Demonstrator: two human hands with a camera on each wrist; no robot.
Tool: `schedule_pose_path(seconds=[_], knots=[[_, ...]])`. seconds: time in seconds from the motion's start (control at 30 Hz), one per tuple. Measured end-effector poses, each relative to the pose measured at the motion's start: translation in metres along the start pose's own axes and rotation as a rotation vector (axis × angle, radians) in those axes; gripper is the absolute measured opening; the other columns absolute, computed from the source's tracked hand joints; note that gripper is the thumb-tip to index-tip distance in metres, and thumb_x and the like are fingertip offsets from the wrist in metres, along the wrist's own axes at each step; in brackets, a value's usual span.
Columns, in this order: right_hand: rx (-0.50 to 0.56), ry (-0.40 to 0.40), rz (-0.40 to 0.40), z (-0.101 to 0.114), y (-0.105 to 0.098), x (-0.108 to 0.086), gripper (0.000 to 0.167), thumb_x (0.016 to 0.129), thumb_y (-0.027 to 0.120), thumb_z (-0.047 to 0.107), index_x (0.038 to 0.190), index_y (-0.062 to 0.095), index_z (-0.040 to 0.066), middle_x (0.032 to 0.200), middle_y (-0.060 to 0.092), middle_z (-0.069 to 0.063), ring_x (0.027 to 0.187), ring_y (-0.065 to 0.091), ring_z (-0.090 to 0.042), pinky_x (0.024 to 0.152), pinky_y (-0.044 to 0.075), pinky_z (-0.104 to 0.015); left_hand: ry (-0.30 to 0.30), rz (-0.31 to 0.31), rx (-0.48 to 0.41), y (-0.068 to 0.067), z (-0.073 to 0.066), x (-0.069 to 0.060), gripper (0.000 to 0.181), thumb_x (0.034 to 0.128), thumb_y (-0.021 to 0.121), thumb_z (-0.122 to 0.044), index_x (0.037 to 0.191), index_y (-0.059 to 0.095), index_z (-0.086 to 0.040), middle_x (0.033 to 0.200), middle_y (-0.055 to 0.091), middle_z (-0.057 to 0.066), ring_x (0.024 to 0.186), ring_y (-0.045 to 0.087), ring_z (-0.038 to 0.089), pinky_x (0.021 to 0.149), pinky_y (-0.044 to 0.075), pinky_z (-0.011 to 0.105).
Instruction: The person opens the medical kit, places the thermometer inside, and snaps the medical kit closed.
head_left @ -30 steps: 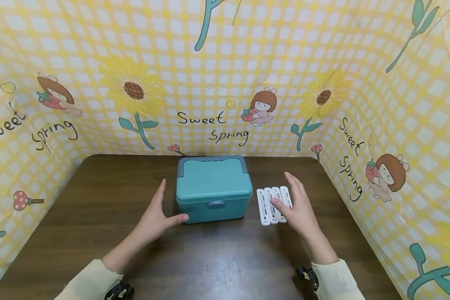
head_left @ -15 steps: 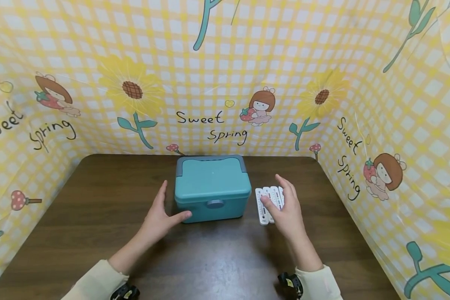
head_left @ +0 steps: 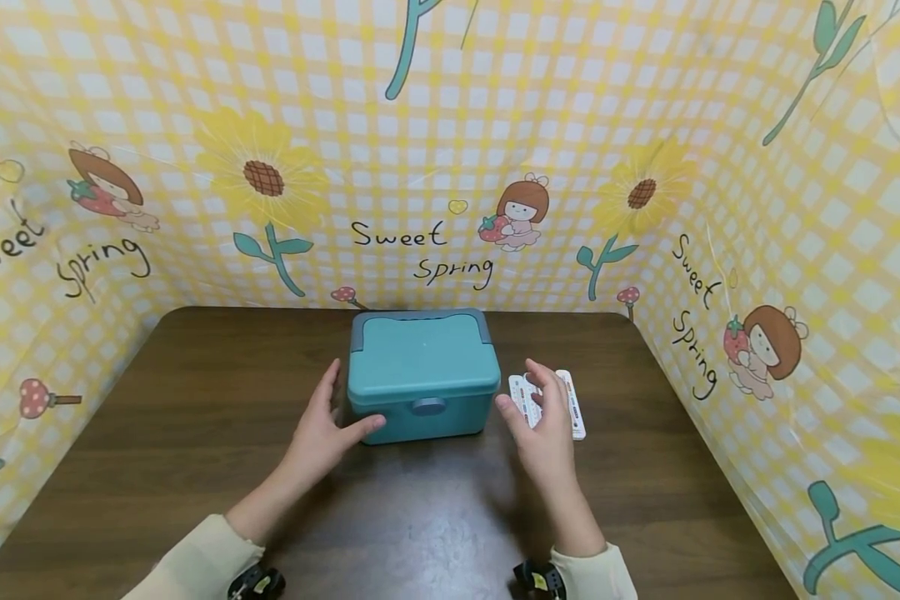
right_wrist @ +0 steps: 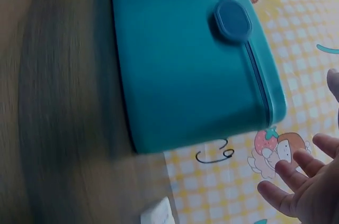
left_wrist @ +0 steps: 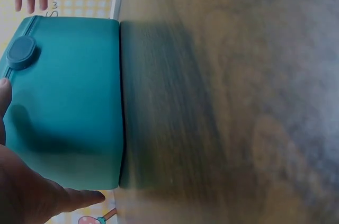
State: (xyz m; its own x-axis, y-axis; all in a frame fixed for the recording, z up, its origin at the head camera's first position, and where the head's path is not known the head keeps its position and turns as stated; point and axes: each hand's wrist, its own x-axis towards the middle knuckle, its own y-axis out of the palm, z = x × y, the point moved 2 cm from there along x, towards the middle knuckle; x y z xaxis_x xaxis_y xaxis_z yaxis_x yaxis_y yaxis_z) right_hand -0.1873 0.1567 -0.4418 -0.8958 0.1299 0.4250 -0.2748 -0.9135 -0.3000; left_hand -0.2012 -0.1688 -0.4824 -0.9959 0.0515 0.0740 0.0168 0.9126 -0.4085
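Observation:
A closed teal box (head_left: 423, 354) with a blue-grey handle and a round front latch (head_left: 429, 406) stands on the table. My left hand (head_left: 322, 433) is at its left side, fingers extended and the thumb in front of the near left corner. Whether it touches the box, I cannot tell. My right hand (head_left: 546, 429) hovers beside the box's right side with loosely bent fingers, holding nothing; a gap shows between it and the box in the right wrist view. Partly hidden behind that hand lie slim white strips (head_left: 574, 408) with small printed markings.
The dark wooden table (head_left: 435, 533) has a yellow checked cloth (head_left: 420, 150) with flowers and cartoon figures hanging behind it and along both sides. The box stands near the table's back edge.
My right hand has moved left from over the white strips toward the box's right side, uncovering the rightmost strip. My left hand has barely shifted; the box has stayed put.

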Motion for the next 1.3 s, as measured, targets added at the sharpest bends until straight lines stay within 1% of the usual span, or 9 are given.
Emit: schedule_pose_path(seconds=[0.17, 0.3, 0.4, 0.53, 0.63, 0.87, 1.07, 1.17, 1.3], knots=[[0.07, -0.032, -0.047, 0.005, 0.009, 0.0, 0.06, 0.092, 0.079, 0.023, 0.144, 0.053, 0.008, 0.143, 0.054, -0.007, 0.13, 0.053, -0.024, 0.109, 0.046, -0.05, 0.018, -0.007, -0.009, 0.004, 0.0, 0.002, 0.119, 0.0833, 0.085, -0.046, 0.166, 0.005, -0.018, 0.172, 0.013, 0.01, 0.156, 0.021, 0.036, 0.119, 0.032, 0.061], [0.087, -0.066, -0.114, 0.011, 0.016, -0.001, 0.055, 0.092, 0.079, 0.021, 0.139, 0.057, 0.006, 0.136, 0.058, -0.009, 0.123, 0.056, -0.024, 0.104, 0.048, -0.039, 0.026, -0.02, -0.015, 0.005, 0.001, 0.003, 0.117, 0.0838, 0.084, -0.046, 0.166, 0.006, -0.016, 0.171, 0.017, 0.011, 0.155, 0.024, 0.036, 0.118, 0.034, 0.062], [0.077, -0.072, -0.161, 0.015, 0.024, -0.006, 0.05, 0.091, 0.08, 0.024, 0.134, 0.06, 0.007, 0.13, 0.059, -0.01, 0.118, 0.057, -0.024, 0.1, 0.048, -0.034, 0.031, -0.033, -0.029, 0.006, 0.001, 0.004, 0.116, 0.0841, 0.084, -0.045, 0.166, 0.008, -0.013, 0.17, 0.02, 0.012, 0.154, 0.025, 0.036, 0.117, 0.035, 0.062], [0.068, -0.057, -0.213, 0.017, 0.04, -0.016, 0.044, 0.091, 0.08, 0.029, 0.126, 0.063, 0.01, 0.122, 0.06, -0.008, 0.113, 0.057, -0.023, 0.095, 0.047, -0.038, 0.032, -0.045, -0.046, 0.007, 0.002, 0.005, 0.114, 0.0846, 0.084, -0.045, 0.166, 0.01, -0.013, 0.169, 0.022, 0.012, 0.154, 0.027, 0.036, 0.118, 0.036, 0.061], [0.065, -0.049, -0.228, 0.02, 0.05, -0.023, 0.039, 0.091, 0.081, 0.031, 0.12, 0.065, 0.01, 0.117, 0.06, -0.007, 0.108, 0.058, -0.021, 0.091, 0.048, -0.042, 0.029, -0.049, -0.051, 0.008, 0.002, 0.006, 0.113, 0.0846, 0.083, -0.046, 0.166, 0.011, -0.015, 0.169, 0.023, 0.012, 0.154, 0.027, 0.035, 0.118, 0.036, 0.059], [0.063, 0.02, -0.23, 0.027, 0.072, -0.036, 0.037, 0.09, 0.081, 0.031, 0.118, 0.064, 0.013, 0.114, 0.06, -0.002, 0.106, 0.057, -0.015, 0.09, 0.052, -0.044, 0.04, -0.053, -0.048, 0.01, 0.0, 0.008, 0.11, 0.0848, 0.083, -0.045, 0.165, 0.016, -0.015, 0.168, 0.025, 0.011, 0.153, 0.029, 0.034, 0.117, 0.038, 0.058], [0.095, 0.084, -0.192, 0.027, 0.092, -0.046, 0.042, 0.09, 0.081, 0.033, 0.121, 0.062, 0.012, 0.117, 0.058, 0.0, 0.109, 0.055, -0.015, 0.094, 0.051, -0.047, 0.072, -0.057, -0.031, 0.009, -0.003, 0.007, 0.107, 0.0862, 0.082, -0.045, 0.165, 0.016, -0.016, 0.168, 0.027, 0.01, 0.153, 0.03, 0.031, 0.116, 0.041, 0.055], [0.109, 0.118, -0.203, 0.025, 0.1, -0.049, 0.046, 0.089, 0.081, 0.038, 0.122, 0.061, 0.014, 0.118, 0.057, 0.002, 0.11, 0.055, -0.014, 0.096, 0.05, -0.048, 0.073, -0.055, -0.017, 0.01, -0.004, 0.006, 0.107, 0.0861, 0.082, -0.045, 0.165, 0.016, -0.016, 0.168, 0.027, 0.01, 0.153, 0.029, 0.031, 0.115, 0.042, 0.054], [0.136, 0.156, -0.246, 0.024, 0.111, -0.052, 0.049, 0.086, 0.085, 0.039, 0.122, 0.06, 0.016, 0.119, 0.056, 0.005, 0.111, 0.053, -0.012, 0.097, 0.049, -0.051, 0.075, -0.057, -0.007, 0.01, -0.003, 0.006, 0.107, 0.0862, 0.082, -0.045, 0.165, 0.017, -0.016, 0.168, 0.027, 0.01, 0.153, 0.029, 0.031, 0.114, 0.043, 0.054]])
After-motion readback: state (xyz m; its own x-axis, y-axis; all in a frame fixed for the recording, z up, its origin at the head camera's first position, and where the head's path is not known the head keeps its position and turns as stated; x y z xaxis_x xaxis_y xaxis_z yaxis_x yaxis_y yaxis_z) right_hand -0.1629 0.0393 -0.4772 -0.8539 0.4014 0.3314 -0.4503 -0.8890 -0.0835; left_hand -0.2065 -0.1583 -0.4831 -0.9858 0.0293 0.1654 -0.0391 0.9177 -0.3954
